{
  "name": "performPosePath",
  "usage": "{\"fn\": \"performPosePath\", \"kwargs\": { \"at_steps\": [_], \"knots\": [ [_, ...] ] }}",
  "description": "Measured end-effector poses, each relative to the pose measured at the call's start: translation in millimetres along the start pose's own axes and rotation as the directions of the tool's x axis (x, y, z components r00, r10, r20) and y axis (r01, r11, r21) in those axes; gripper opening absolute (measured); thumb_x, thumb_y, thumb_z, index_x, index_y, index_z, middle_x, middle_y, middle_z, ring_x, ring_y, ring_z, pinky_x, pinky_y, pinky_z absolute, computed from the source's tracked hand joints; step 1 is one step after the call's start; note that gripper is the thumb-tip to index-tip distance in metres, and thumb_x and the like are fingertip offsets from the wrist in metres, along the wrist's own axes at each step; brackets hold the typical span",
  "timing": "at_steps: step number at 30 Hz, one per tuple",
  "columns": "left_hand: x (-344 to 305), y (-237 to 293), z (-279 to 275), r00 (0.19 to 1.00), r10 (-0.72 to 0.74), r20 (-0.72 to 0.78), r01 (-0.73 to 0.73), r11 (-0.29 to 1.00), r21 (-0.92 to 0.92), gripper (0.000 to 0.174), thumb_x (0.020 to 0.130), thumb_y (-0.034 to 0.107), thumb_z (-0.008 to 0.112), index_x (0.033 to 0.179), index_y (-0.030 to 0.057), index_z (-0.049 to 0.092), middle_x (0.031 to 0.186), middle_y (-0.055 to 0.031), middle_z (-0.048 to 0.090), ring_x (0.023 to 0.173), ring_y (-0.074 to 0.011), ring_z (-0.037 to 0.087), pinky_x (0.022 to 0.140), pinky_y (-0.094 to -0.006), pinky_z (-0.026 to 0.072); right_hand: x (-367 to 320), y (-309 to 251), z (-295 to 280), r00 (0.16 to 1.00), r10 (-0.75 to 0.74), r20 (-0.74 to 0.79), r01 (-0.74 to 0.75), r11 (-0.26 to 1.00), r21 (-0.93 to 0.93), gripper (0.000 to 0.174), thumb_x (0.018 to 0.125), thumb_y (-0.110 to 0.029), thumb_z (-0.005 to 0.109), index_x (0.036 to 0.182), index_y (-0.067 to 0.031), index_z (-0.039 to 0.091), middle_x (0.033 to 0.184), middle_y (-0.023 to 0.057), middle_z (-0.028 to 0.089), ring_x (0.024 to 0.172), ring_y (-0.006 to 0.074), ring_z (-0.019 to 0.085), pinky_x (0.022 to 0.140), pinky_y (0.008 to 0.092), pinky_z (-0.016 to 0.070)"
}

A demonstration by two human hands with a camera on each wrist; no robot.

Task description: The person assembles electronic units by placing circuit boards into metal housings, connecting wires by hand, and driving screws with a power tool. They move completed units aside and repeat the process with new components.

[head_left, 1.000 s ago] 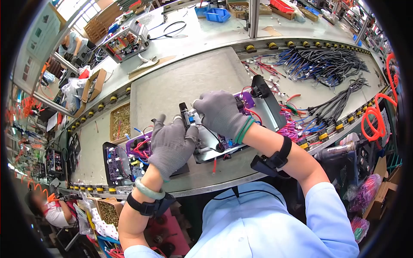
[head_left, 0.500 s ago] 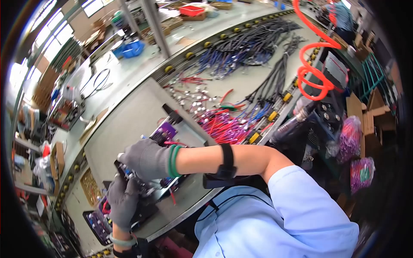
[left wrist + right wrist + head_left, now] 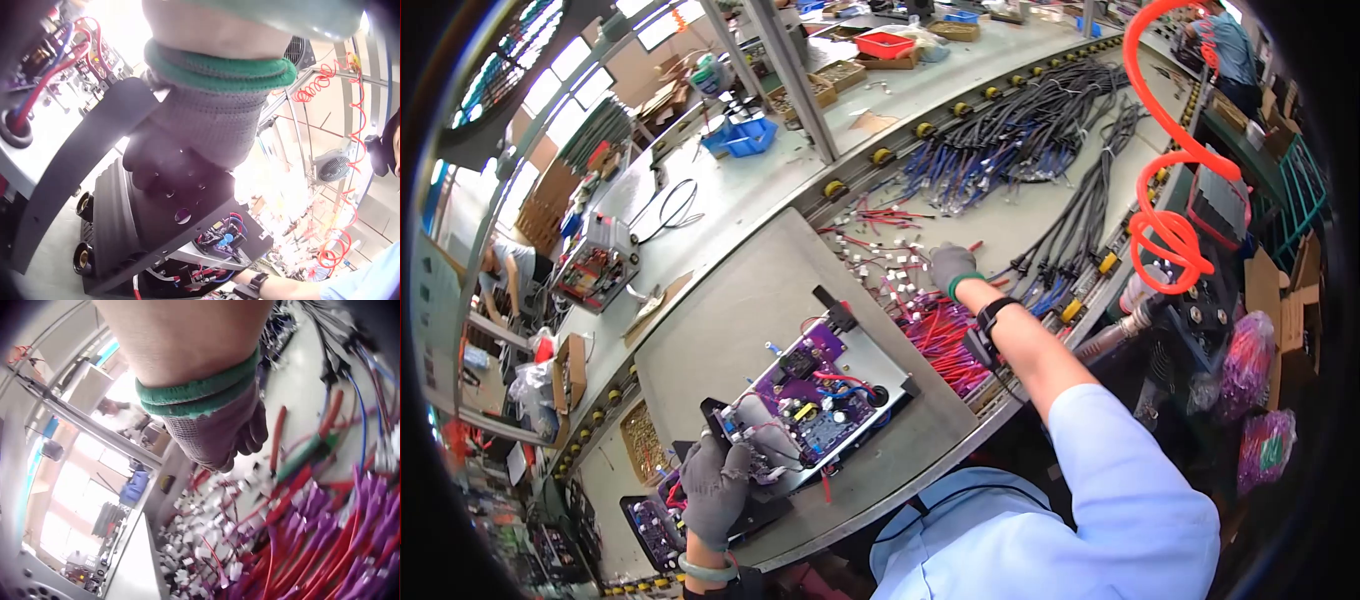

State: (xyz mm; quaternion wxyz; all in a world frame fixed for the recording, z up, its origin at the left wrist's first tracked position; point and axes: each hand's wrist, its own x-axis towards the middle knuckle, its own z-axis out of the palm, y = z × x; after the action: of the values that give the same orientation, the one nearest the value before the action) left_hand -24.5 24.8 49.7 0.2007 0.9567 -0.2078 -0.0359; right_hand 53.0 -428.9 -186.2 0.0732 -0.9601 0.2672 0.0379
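My left hand [image 3: 715,490], in a grey glove, grips the black end panel at the near-left end of an opened electronic unit [image 3: 800,410]. The unit has purple circuit boards, red wires and a silver metal base. In the left wrist view, the gloved hand [image 3: 200,131] lies against black sheet metal [image 3: 169,219] with holes in it, its fingertips hidden. Over to the right, my right hand [image 3: 953,268] reaches down at a pile of red wires [image 3: 945,335] with white plugs. In the right wrist view its fingers [image 3: 253,431] are curled above the white plugs [image 3: 212,531]; whether they pinch one, I cannot tell.
Bundled black cables [image 3: 1000,140] lie behind the wires. A grey board [image 3: 730,300] is under the unit, with a box of small brass-coloured parts [image 3: 643,440] on its left. An orange coiled hose [image 3: 1165,240] hangs at the right. Rollers [image 3: 925,130] edge the line.
The head view has turned to the right. My right hand has left the unit and moved right to the wire pile. My left hand stays at the unit's end.
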Motion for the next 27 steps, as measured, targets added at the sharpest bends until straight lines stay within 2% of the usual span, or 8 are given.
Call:
{"fn": "performPosePath", "kwargs": {
  "at_steps": [4, 8, 12, 14, 16, 18, 20, 27],
  "knots": [
    [-0.5, -2.0, -1.5, 1.0, -0.005, -0.004, 0.005, 1.0, 0.021, 0.03, 0.089, 0.029, 0.056, 0.091, -0.0006, 0.055, 0.08, -0.0231, 0.062, 0.083, -0.044, 0.06, 0.074, -0.0515, 0.0444, -11.5, -27.3, -38.0, 0.978, -0.097, 0.187, 0.113, 0.991, -0.077, 0.028, 0.087, -0.03, 0.061, 0.104, -0.012, 0.073, 0.108, 0.0136, 0.071, 0.1, 0.0285, 0.07, 0.082, 0.0431, 0.0553],
    [-0.3, -0.7, -4.1, 1.0, 0.005, -0.014, -0.004, 0.999, 0.043, 0.031, 0.088, 0.029, 0.057, 0.089, -0.0011, 0.056, 0.079, -0.0233, 0.062, 0.083, -0.0441, 0.059, 0.075, -0.0515, 0.0447, 15.4, 3.3, -60.9, 0.948, -0.317, 0.021, 0.307, 0.932, 0.194, 0.027, 0.082, -0.029, 0.061, 0.099, -0.0104, 0.073, 0.097, 0.0153, 0.072, 0.087, 0.0297, 0.07, 0.079, 0.0385, 0.0554],
    [-0.4, -6.4, 0.8, 0.996, -0.084, 0.017, 0.085, 0.987, -0.138, 0.032, 0.088, 0.03, 0.058, 0.087, -0.0021, 0.056, 0.077, -0.0224, 0.062, 0.079, -0.0419, 0.061, 0.072, -0.0503, 0.0456, -15.1, 5.1, -117.3, 0.958, -0.263, 0.113, 0.154, 0.807, 0.57, 0.045, 0.077, -0.02, 0.072, 0.12, -0.0076, 0.066, 0.094, 0.0127, 0.073, 0.075, 0.0186, 0.069, 0.064, 0.0333, 0.056],
    [-0.5, 0.6, -1.6, 1.0, -0.025, -0.014, 0.023, 0.991, -0.128, 0.031, 0.087, 0.029, 0.058, 0.089, -0.0018, 0.056, 0.078, -0.0215, 0.063, 0.074, -0.0405, 0.061, 0.07, -0.0494, 0.0452, -16.6, 15.9, -101.4, 0.952, -0.308, 0.006, 0.302, 0.938, 0.17, 0.055, 0.076, -0.033, 0.075, 0.122, -0.0066, 0.063, 0.098, 0.017, 0.071, 0.088, 0.0291, 0.07, 0.078, 0.0415, 0.0551],
    [-0.9, -2.0, -0.4, 0.999, -0.006, -0.043, 0.006, 1.0, 0.018, 0.032, 0.087, 0.03, 0.058, 0.091, -0.002, 0.056, 0.078, -0.0214, 0.063, 0.076, -0.041, 0.061, 0.07, -0.0499, 0.0446, -45.1, 10.9, -90.2, 0.917, -0.332, 0.22, 0.352, 0.934, -0.06, 0.049, 0.075, -0.032, 0.073, 0.117, -0.0091, 0.065, 0.101, 0.0163, 0.07, 0.094, 0.0341, 0.068, 0.082, 0.0449, 0.0532],
    [-0.8, -2.9, -0.7, 0.999, -0.006, -0.045, 0.008, 1.0, 0.03, 0.033, 0.087, 0.03, 0.059, 0.092, -0.0017, 0.057, 0.078, -0.0216, 0.063, 0.078, -0.0413, 0.061, 0.071, -0.0501, 0.0445, -75.0, 12.7, -46.6, 0.744, -0.538, 0.397, 0.6, 0.799, -0.04, 0.037, 0.075, -0.022, 0.068, 0.111, -0.0122, 0.068, 0.099, 0.014, 0.071, 0.092, 0.0337, 0.068, 0.08, 0.0446, 0.0535],
    [-1.6, -4.1, -0.8, 0.998, -0.024, -0.05, 0.026, 0.999, 0.047, 0.033, 0.087, 0.031, 0.059, 0.092, -0.0015, 0.057, 0.078, -0.0218, 0.063, 0.08, -0.0417, 0.061, 0.073, -0.0503, 0.0444, -100.6, -0.5, -23.4, 0.816, -0.443, 0.372, 0.546, 0.803, -0.241, 0.028, 0.076, -0.015, 0.063, 0.103, -0.0135, 0.071, 0.093, 0.0123, 0.071, 0.091, 0.0334, 0.068, 0.079, 0.0445, 0.0536],
    [-1.0, -4.4, -0.6, 0.998, -0.045, -0.042, 0.047, 0.997, 0.068, 0.038, 0.086, 0.036, 0.059, 0.089, -0.0014, 0.058, 0.08, -0.0243, 0.065, 0.089, -0.0431, 0.062, 0.08, -0.0519, 0.0455, -103.5, -2.7, -80.0, 0.697, -0.505, 0.51, 0.686, 0.677, -0.267, 0.021, 0.077, -0.017, 0.064, 0.094, -0.0134, 0.074, 0.096, 0.0129, 0.072, 0.09, 0.0322, 0.069, 0.077, 0.045, 0.055]
  ]
}}
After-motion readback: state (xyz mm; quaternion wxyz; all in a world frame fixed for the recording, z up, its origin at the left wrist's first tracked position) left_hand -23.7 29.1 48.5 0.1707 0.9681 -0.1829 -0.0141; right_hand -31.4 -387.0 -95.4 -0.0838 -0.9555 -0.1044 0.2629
